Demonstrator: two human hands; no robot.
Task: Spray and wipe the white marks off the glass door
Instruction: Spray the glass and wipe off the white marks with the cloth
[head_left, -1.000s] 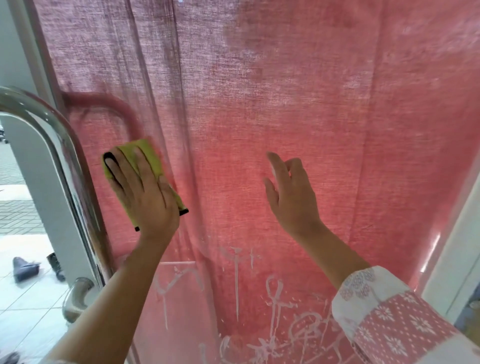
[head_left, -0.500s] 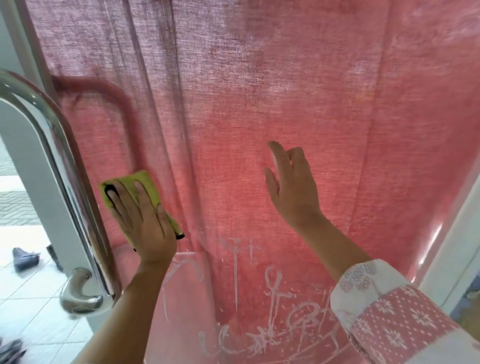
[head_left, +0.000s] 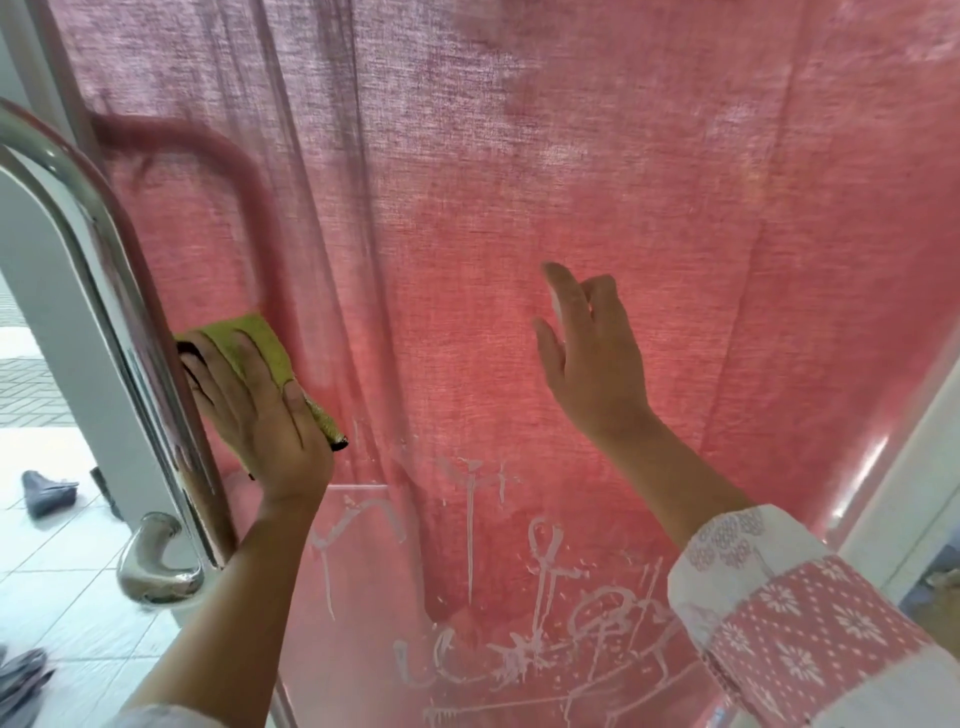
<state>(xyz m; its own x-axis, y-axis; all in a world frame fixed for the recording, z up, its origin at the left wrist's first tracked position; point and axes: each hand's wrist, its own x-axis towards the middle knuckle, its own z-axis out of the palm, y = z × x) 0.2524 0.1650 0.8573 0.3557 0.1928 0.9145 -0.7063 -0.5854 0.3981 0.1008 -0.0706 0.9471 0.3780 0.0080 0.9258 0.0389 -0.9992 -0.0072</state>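
A yellow-green cloth (head_left: 244, 345) is pressed flat against the glass door (head_left: 519, 364) under the spread fingers of the left hand (head_left: 260, 410), just beside the steel pull handle (head_left: 104, 291) at the door's left edge. The right hand (head_left: 587, 358) is held open and empty, palm toward the pane; whether it touches the glass cannot be told. Behind the glass a red curtain (head_left: 571, 156) is hung. The upper pane appears free of marks, so that part is judged done. The white marks (head_left: 519, 597) are left across the lower pane, below both hands, and the bulk of the wiping seems still ahead. No spray bottle is seen. The cloth is laid with its long axis diagonal, from upper left down to lower right, where 1 dark-edged corner points toward the marks.
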